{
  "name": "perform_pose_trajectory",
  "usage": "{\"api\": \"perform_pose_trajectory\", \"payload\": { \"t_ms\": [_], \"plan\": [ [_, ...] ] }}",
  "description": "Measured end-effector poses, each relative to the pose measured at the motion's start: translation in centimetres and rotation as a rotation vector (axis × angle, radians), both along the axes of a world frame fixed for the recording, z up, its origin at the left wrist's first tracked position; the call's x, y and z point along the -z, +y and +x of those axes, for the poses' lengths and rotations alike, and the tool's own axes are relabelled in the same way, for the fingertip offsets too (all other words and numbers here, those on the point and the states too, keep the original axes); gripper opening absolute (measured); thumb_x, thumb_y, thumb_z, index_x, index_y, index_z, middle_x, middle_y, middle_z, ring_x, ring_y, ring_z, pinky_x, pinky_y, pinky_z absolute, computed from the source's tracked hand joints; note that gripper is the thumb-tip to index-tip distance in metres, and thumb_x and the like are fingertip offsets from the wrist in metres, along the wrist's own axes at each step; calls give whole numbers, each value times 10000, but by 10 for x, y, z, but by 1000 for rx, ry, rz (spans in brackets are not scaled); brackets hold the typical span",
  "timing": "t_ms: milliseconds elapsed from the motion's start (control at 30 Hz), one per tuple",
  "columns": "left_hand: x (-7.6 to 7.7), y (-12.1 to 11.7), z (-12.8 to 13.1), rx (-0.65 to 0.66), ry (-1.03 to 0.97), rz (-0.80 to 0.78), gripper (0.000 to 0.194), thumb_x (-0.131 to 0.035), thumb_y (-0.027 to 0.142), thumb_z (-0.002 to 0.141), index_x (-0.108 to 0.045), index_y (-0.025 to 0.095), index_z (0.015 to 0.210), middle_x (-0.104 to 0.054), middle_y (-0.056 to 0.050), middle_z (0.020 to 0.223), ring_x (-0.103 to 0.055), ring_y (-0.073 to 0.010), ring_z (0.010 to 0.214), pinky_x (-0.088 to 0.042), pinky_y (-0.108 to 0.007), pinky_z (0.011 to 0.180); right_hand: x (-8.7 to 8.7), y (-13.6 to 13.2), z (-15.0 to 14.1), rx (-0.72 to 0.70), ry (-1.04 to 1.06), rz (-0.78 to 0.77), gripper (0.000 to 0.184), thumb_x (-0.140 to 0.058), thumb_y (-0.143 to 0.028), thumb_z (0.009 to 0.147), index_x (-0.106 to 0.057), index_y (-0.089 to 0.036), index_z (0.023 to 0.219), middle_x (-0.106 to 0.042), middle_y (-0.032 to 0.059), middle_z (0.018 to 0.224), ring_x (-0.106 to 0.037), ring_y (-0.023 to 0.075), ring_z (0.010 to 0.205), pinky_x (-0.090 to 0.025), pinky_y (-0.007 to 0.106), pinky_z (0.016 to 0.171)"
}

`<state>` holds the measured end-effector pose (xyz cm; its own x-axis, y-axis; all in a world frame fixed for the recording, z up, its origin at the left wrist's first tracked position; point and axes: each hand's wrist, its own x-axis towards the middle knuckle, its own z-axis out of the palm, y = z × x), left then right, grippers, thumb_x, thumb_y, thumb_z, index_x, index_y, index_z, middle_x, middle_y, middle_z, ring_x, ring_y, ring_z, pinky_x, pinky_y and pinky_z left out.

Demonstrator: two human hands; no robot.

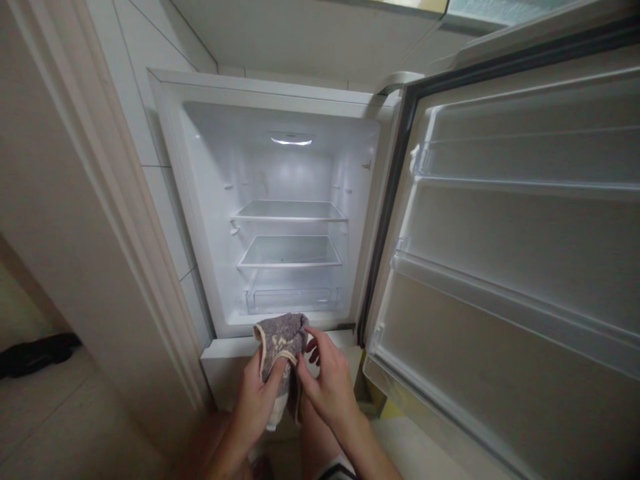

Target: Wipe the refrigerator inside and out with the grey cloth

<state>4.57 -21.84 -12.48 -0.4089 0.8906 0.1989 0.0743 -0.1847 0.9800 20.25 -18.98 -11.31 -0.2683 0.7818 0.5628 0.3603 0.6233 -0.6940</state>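
A purple-grey cloth [283, 333] with a cream edge and a pale pattern is bunched between my two hands, low in front of the fridge. My left hand [259, 393] grips its left side, the thumb lying over the cloth. On the right side, my right hand [327, 377] pinches the cloth's edge between thumb and fingers; some of those fingers are partly hidden. Just beyond the cloth is the lit fridge compartment [207, 200], with two glass shelves [290, 211] and a clear drawer [293, 300] at the bottom.
The fridge door [500, 227] stands wide open on the right, with clear door racks [500, 313]. A door frame [107, 200] runs along the left, beside white wall tiles [163, 193]. Below the compartment is a lower white front [225, 367]. A dark item [37, 353] lies on the floor at far left.
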Motion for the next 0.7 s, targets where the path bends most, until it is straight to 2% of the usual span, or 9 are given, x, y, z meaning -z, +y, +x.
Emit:
{"api": "perform_pose_trajectory", "payload": {
  "t_ms": [100, 233, 333, 400, 500, 600, 700],
  "plan": [
    [4, -1, -4, -35, 62, 8, 445, -746, 511, 851, -743, 177, 1145, -824, -88, 1094, -769, -284, 1017, -599, -321, 910, -1, 1, -5, -97, -76, -27, 726, -735, -281, 842, -496, -218, 1524, -656, 111, 1330, -650, 237, 1105, -550, 357, 968],
    [1, -2, -10, -28, 277, 33, 429, -654, 528, 930, -741, 176, 1158, -832, -76, 1014, -786, -285, 972, -622, -345, 841, 14, 5, -11, -6, -138, 28, 716, -621, -189, 854, -455, -191, 1551, -635, 126, 1378, -611, 249, 1243, -516, 389, 1079],
    [-2, -4, -16, -42, 598, 128, 289, -592, 419, 992, -740, 214, 1131, -824, -65, 1042, -784, -259, 969, -621, -340, 835, 11, 17, -8, 122, -205, 11, 584, -564, -165, 878, -560, -187, 1461, -686, 125, 1294, -646, 251, 1175, -508, 370, 1025],
    [-1, -6, -19, -75, 855, 257, 227, -567, 320, 1009, -733, 225, 1131, -811, -72, 1116, -771, -255, 1029, -612, -348, 886, 0, 26, -5, 189, -216, -95, 450, -566, -217, 912, -647, -195, 1354, -736, 101, 1112, -681, 246, 1028, -495, 335, 911],
    [3, -7, -18, -153, 1194, 452, 251, -549, 221, 1016, -704, 204, 1213, -787, -94, 1230, -740, -266, 1143, -576, -375, 997, -19, 37, -4, 175, -132, -282, 341, -533, -264, 953, -713, -224, 1240, -717, 35, 849, -660, 200, 805, -417, 281, 756],
    [9, -9, -15, -221, 1370, 536, 318, -535, 166, 1019, -665, 168, 1309, -771, -113, 1282, -715, -269, 1203, -529, -376, 1057, -24, 44, -5, 159, -137, -309, 371, -476, -260, 978, -695, -236, 1277, -707, 38, 856, -642, 199, 829, -383, 279, 766],
    [13, -11, -13, -256, 1415, 544, 315, -537, 150, 1018, -668, 164, 1304, -773, -116, 1272, -715, -271, 1193, -507, -372, 1049, -14, 51, -6, 86, -114, -425, 408, -442, -241, 972, -641, -222, 1328, -675, 28, 826, -622, 186, 781, -400, 274, 750]
  ]
}}
